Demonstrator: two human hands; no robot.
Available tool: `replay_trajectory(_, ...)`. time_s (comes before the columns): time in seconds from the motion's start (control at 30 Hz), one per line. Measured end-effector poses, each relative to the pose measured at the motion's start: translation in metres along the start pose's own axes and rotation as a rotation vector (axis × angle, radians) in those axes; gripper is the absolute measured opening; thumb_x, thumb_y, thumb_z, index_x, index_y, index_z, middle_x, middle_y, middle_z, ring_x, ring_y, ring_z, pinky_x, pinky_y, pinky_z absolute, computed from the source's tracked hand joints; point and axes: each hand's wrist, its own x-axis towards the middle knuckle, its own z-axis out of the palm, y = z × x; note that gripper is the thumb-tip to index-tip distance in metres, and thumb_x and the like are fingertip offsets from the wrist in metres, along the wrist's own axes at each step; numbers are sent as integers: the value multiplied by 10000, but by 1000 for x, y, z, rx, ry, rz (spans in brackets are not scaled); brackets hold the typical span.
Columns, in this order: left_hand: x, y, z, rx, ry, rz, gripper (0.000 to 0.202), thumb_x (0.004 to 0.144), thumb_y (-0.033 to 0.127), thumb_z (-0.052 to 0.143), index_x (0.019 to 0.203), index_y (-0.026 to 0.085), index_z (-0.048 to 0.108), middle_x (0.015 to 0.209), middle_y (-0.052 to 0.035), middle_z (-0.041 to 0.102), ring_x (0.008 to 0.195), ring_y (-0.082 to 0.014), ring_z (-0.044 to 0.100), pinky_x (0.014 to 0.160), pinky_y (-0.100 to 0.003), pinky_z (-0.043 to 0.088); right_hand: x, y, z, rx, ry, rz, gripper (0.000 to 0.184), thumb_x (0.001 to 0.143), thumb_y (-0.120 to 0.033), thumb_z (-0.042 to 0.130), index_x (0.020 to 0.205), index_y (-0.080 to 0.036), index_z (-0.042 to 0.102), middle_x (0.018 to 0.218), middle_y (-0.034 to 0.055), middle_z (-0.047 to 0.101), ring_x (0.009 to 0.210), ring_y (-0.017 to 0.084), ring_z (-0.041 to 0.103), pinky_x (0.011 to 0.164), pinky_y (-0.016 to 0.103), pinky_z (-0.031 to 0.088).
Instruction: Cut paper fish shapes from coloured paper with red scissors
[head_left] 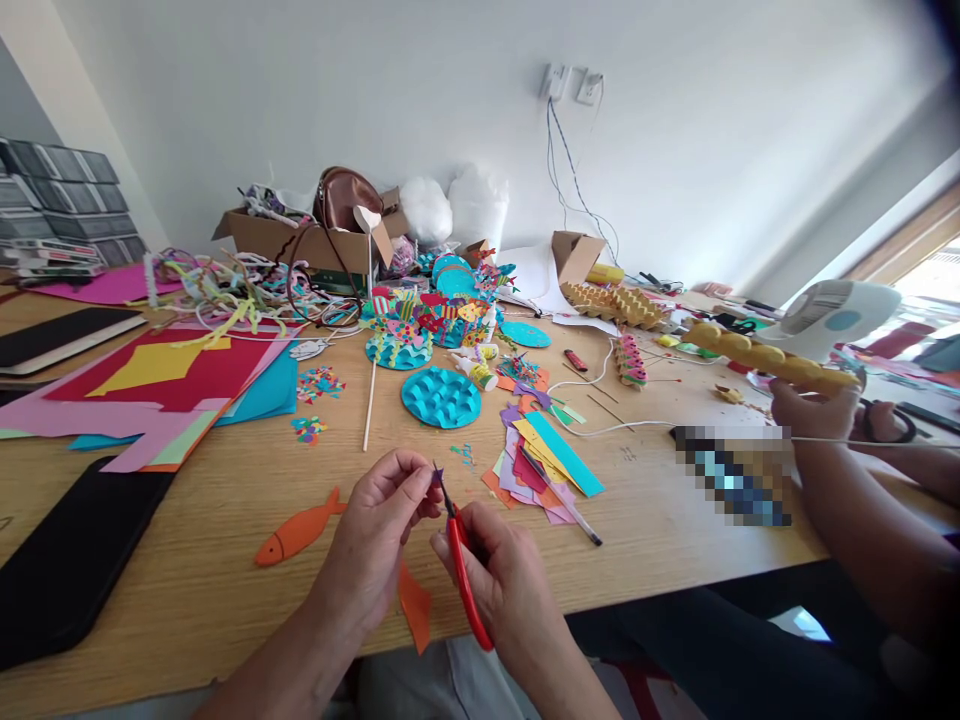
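Observation:
Between the fingertips of my left hand (394, 505) is a small piece of purple paper (437, 477), mostly hidden by the fingers. My right hand (495, 565) is wrapped round red-handled scissors (466, 580), whose dark blades point up at the purple paper. An orange paper fish (298, 530) with a drawn eye and gill line lies left of my hands. Below them, near the table edge, is an orange paper scrap (415, 605). Beyond my hands sits a blue paper disc (441, 397) covered with curved scales.
Paper scraps and a pen (589, 530) lie to the right. Coloured sheets (150, 400) and a black phone-like slab (82, 560) are at left. Finished paper fish (435, 318) stand behind. At right, a co-worker's hands (817, 415) hold a yellow scalloped paper strip (765, 355) and scissors.

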Motion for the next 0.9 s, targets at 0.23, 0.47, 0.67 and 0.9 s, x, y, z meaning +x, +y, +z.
replay_trajectory(0.23, 2, 1, -2, 2, 2, 25, 138, 734, 271, 674, 672, 165, 612, 644, 28, 589, 601, -86, 511, 592, -191, 430, -1, 3, 0, -16, -23, 18, 357, 782, -422, 512, 552, -205, 345, 491, -66, 326, 470, 90, 300, 444, 206, 221)
replay_trajectory(0.47, 1, -3, -5, -20, -35, 14, 123, 785, 291, 626, 741, 177, 627, 687, 19, 604, 648, -104, 543, 628, -213, 447, 1, 3, 1, 60, -55, 90, 379, 766, -491, 511, 554, -212, 367, 462, -52, 367, 454, 97, 317, 423, 210, 232)
replay_trajectory(0.67, 0, -5, -7, 108, -13, 54, 59, 744, 226, 644, 703, 184, 634, 655, 30, 586, 643, -108, 523, 632, -209, 426, 0, 8, 3, 102, -77, 101, 353, 778, -467, 521, 579, -207, 387, 466, -46, 391, 463, 99, 339, 419, 204, 247)
replay_trajectory(0.9, 2, 2, -13, 221, -98, 41, 105, 746, 228, 619, 652, 183, 617, 627, 22, 573, 634, -121, 520, 635, -220, 427, -2, -1, -1, 145, -112, 123, 348, 788, -444, 535, 589, -204, 379, 502, -52, 378, 486, 98, 343, 437, 205, 255)
